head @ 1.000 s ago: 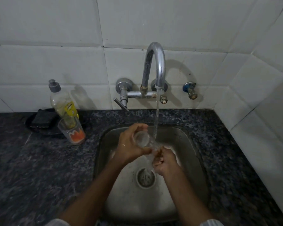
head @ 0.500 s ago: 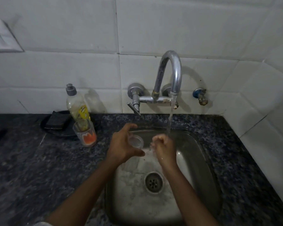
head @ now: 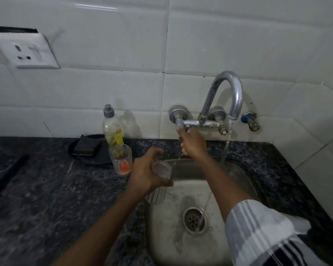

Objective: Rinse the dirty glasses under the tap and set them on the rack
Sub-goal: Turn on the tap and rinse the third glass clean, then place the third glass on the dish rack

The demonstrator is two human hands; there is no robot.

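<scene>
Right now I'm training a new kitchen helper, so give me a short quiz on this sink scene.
1. True or false: the left hand holds the clear drinking glass directly under the stream of water.
2. What is the right hand touching: A the curved chrome spout, B the chrome tap lever, C the blue-capped valve?
3. Fill in: the patterned glass with the orange print stands on the dark speckled stone ____.

Key: 1 false, the glass is left of the stream, over the steel sink edge. 2 B. 3 counter.
</scene>
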